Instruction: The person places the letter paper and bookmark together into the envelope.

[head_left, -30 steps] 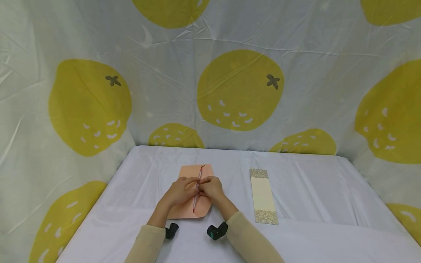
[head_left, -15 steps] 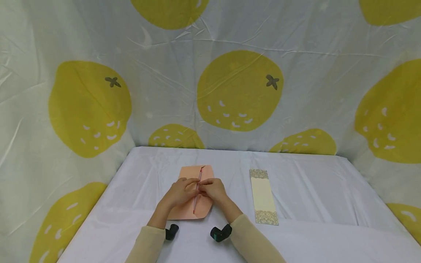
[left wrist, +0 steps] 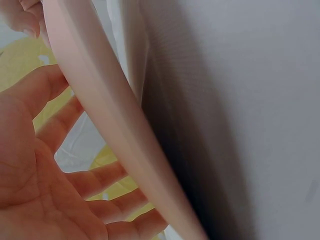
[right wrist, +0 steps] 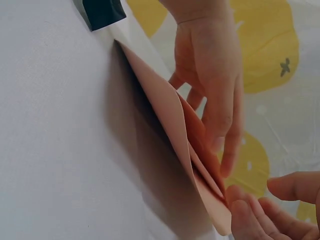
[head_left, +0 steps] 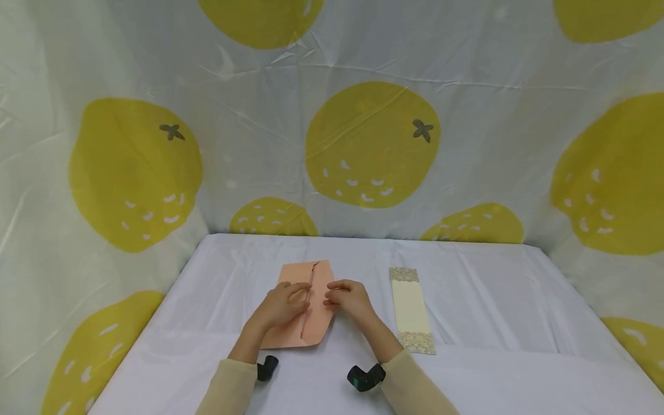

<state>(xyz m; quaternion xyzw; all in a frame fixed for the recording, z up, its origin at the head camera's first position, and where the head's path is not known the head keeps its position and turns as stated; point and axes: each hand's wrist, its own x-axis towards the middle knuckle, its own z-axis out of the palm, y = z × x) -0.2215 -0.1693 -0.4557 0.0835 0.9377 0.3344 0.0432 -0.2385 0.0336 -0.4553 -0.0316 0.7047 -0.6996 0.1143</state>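
A peach-pink paper envelope [head_left: 317, 323] lies on the table in front of me, with a pale slit running lengthwise along it. My left hand [head_left: 280, 305] rests on its left half, finger and thumb tips at the slit. In the left wrist view the fingers of that left hand [left wrist: 30, 165] are spread and touch the envelope [left wrist: 110, 110]. My right hand [head_left: 350, 300] is at the envelope's right edge, fingers loosely bent. In the right wrist view the envelope [right wrist: 157, 102] gapes a little; the right hand [right wrist: 280, 220] is by its edge, and whether it touches cannot be told.
To the right lies a long cream card [head_left: 411, 305] with ornate patterned ends. A white cloth covers the table [head_left: 482, 300], and a lemon-print curtain [head_left: 259, 138] hangs behind. Black wrist cameras [head_left: 366, 378] sit below the sleeves.
My right hand has drawn back rightwards from the slit to the envelope's right edge. The slit, earlier a wider pale band with red ends, looks narrower. The left hand stays about in place.
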